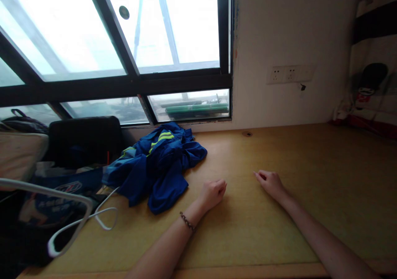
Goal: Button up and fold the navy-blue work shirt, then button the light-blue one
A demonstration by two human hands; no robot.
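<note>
Left hand [214, 193] was seen curled into a loose fist, closed on nothing, and was laid on the wooden counter [279, 229] near the middle of the view. A beaded bracelet [187, 222] was worn on its wrist. Right hand [270, 182] was laid near it at 3 o'clock, apart from it, narrowly half-curled and empty, with one fingertip stretched toward 9 o'clock.

A crumpled blue work garment [158, 167] with yellow-green reflective stripes was heaped on the counter at 10 o'clock from the left hand, near it but untouched by either hand. A white clothes hanger [70, 228] was found at 8 o'clock from the garment, at the counter's left end, partly over a blue printed bag [58, 188]. A black case [83, 140] was stood at 9 o'clock from the garment, below the dark-framed window [133, 80]. A wall socket plate [290, 74] was seen on the white wall at 12 o'clock from the right hand, well apart from it.
</note>
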